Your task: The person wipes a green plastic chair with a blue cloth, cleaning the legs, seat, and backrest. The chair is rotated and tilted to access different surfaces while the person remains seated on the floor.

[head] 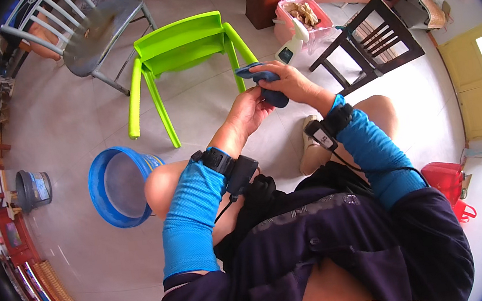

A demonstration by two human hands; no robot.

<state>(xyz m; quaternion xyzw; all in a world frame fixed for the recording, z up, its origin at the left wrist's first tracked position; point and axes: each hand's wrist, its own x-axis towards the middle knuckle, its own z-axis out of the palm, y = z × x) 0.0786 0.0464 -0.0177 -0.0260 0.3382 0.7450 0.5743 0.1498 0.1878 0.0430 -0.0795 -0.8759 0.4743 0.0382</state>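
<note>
My right hand grips a folded blue cloth in front of me. My left hand meets it from the other side, its thumb and curled fingers on the cloth's edge. A bright green plastic chair is tipped on the floor beyond, its legs pointing towards me. One right-hand leg runs down to the cloth, and its tip is hidden there. Whether the cloth is wrapped around that leg or only in front of it I cannot tell.
A blue bucket stands left of my knee. Beyond the hands are a white spray bottle and a lined pink bin. A dark wooden chair is at right, a grey metal chair at upper left, a red container at far right.
</note>
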